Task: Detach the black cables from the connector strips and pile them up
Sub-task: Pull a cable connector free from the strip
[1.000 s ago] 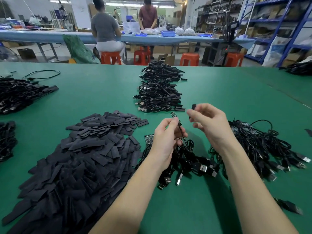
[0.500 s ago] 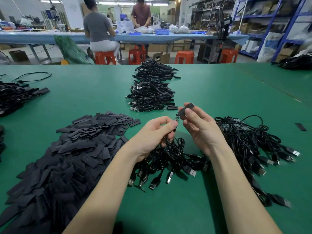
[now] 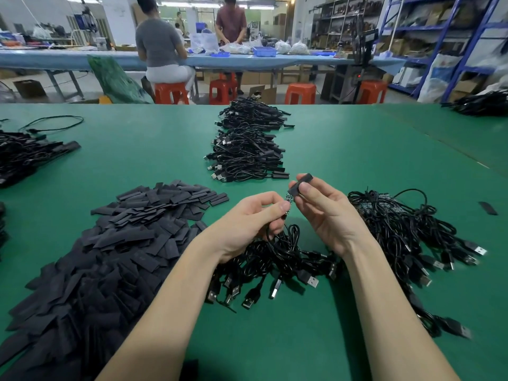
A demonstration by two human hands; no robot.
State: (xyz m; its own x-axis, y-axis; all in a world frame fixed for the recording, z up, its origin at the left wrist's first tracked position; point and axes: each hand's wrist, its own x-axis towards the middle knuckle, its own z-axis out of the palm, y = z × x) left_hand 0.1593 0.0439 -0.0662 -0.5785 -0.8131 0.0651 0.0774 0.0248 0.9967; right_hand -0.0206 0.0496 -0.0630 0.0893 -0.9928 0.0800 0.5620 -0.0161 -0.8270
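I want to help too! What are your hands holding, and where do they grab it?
Left hand pinches a black cable just below its small circuit board end. Right hand pinches a flat black sleeve near its lower end.

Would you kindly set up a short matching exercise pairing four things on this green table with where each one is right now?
Things:
1. black sleeve
2. small circuit board
3. heap of flat black sleeves
4. neat cable stacks

Places:
A. far middle of the table
B. pinched in the right hand
C. at the left hand fingertips, on a cable end
D. spread across the left side

Pairs: 1-B, 2-C, 3-D, 4-A
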